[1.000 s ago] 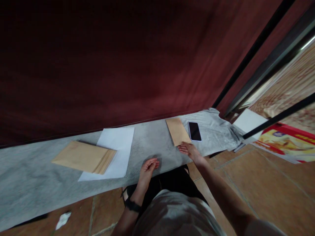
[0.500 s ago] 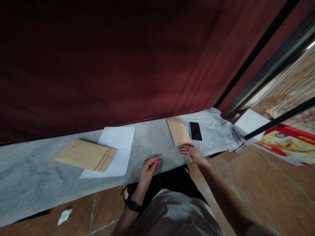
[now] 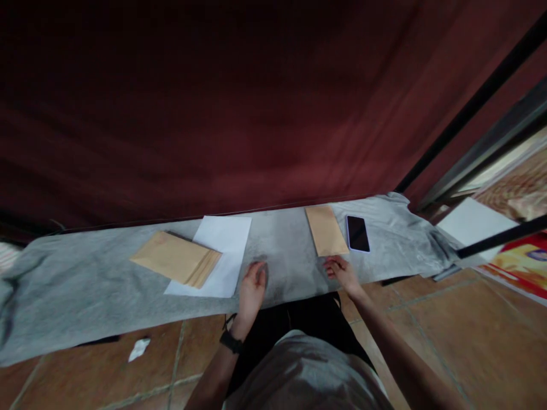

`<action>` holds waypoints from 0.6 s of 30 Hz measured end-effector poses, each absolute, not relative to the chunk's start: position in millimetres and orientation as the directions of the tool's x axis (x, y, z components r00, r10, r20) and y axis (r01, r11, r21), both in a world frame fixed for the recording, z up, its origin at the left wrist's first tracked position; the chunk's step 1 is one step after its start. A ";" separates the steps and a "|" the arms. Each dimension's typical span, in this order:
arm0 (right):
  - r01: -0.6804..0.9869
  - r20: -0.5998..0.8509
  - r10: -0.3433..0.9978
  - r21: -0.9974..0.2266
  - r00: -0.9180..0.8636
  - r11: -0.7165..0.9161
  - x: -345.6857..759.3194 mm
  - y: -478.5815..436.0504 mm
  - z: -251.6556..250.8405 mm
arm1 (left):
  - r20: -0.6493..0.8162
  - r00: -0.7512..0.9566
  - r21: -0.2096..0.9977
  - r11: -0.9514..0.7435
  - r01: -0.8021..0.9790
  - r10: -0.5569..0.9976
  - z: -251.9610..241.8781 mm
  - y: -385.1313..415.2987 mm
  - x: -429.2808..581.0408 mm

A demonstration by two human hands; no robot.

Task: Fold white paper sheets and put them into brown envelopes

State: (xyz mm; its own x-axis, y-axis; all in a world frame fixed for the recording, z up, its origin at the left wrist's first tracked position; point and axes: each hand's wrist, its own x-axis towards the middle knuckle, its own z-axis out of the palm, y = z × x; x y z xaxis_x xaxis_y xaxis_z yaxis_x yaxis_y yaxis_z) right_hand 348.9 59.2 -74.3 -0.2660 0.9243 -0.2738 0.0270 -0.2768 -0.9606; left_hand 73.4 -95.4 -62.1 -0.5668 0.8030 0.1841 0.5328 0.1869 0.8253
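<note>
My left hand [image 3: 252, 287] lies flat, fingers stretched, on the grey cloth [image 3: 85, 296], just right of a white sheet of paper [image 3: 220, 256]. A stack of brown envelopes [image 3: 177, 259] rests partly on that sheet. My right hand [image 3: 342, 272] is open with fingers spread, hovering just below the near end of a single brown envelope [image 3: 326, 230]; it holds nothing. A black phone [image 3: 358, 233] lies right of that envelope. A dark watch band [image 3: 231, 341] sits on my left wrist.
A dark red curtain [image 3: 213, 114] hangs behind the cloth. Terracotta floor tiles [image 3: 448, 330] spread to the right. A crumpled white scrap [image 3: 139, 348] lies on the floor. A white sheet [image 3: 474, 222] and red printed packaging [image 3: 521, 262] sit at the far right behind a black bar.
My left hand went from loosely curled to flat on the cloth. My right hand drew back from the single envelope's edge. The view shifted left, showing more of the cloth.
</note>
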 end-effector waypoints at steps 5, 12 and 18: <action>0.419 0.010 0.957 -0.898 -0.290 0.136 340.8 36.7 -82.5 | 0.260 -0.567 0.416 0.439 0.796 0.782 -55.1 -99.9 32.2; 0.605 0.140 0.937 -0.730 -0.320 0.316 336.8 31.2 -90.2 | 0.121 -0.610 0.072 0.606 0.792 0.783 -55.7 -105.8 38.0; 0.622 0.181 0.930 -0.701 -0.319 0.350 336.2 29.3 -96.2 | 0.017 -0.572 0.017 0.571 0.821 0.820 -37.7 -100.0 36.7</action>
State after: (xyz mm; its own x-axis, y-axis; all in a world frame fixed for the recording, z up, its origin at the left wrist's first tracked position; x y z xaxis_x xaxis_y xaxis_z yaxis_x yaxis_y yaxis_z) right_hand 336.2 29.3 -96.2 -0.3193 0.9302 0.1808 0.6220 0.3497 -0.7007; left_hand 36.7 -100.0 -37.7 -0.5716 0.8203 0.0174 0.8205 0.5714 0.0170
